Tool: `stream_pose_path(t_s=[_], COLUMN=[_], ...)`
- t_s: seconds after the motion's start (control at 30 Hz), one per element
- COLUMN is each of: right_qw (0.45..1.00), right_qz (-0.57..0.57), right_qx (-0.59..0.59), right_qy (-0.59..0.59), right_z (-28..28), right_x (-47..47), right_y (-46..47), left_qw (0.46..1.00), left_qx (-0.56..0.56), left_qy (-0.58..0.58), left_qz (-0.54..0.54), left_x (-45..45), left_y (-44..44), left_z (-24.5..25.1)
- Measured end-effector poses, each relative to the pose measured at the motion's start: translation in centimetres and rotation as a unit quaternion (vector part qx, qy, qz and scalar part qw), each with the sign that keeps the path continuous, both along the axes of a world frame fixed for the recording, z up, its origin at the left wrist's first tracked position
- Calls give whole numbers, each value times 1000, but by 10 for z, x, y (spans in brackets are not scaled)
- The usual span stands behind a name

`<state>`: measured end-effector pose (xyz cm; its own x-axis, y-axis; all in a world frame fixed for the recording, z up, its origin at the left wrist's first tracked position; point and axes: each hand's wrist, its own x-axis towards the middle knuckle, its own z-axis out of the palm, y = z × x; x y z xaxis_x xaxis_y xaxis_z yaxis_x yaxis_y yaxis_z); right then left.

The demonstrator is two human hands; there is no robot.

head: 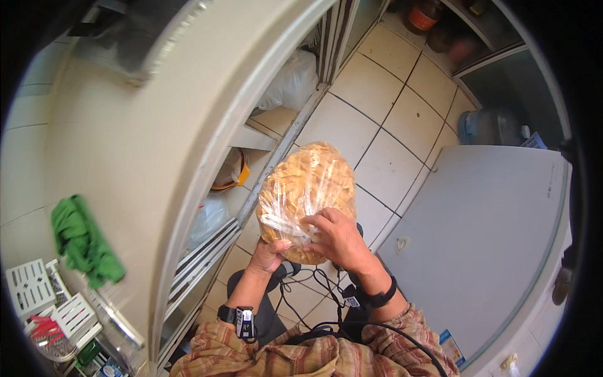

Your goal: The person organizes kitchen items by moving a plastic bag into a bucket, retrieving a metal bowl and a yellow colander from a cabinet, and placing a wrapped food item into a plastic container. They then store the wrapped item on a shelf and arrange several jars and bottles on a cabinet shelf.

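Observation:
A clear plastic bag (308,188) full of yellow-brown flat pieces, which look like chips or dried food, is held up in front of me. My left hand (271,254) grips its lower left side, with the thumb on the plastic and the other fingers hidden behind it. At the gathered, twisted plastic on the near side, my right hand (337,235) pinches with bent fingers. Whitish folded plastic (282,225) shows between the two hands.
A beige countertop (118,141) with a green cloth (85,240) and a white utensil rack (30,287) stands left. Below it are open cabinets with a white plastic bag (292,77). A pale appliance (480,226) stands right. Black cables (325,292) hang before my body.

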<state>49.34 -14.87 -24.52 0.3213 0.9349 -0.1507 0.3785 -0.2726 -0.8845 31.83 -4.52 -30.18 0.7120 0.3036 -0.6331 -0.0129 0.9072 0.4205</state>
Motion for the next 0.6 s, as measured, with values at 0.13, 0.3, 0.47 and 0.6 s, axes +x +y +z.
stream_pose_path(t_s=[0.13,0.3,0.47,0.6], right_qw=[999,982,883,876], right_qz=[15,-38,-226,-358], right_qx=[22,121,186,322], right_qy=[-22,-143,-368,-2], right_z=[105,250,364,396], right_x=[-11,-38,-74,-74], right_y=[-25,-58,-91,-112], left_qw=[998,983,930,959], left_qx=[10,65,264,176], left_qy=[-57,-126,-231,-220], left_qz=[-39,-116,-109,-30], left_x=[-10,-42,-80,-113], left_y=[-10,-10,-5,-12], left_z=[94,219,330,390])
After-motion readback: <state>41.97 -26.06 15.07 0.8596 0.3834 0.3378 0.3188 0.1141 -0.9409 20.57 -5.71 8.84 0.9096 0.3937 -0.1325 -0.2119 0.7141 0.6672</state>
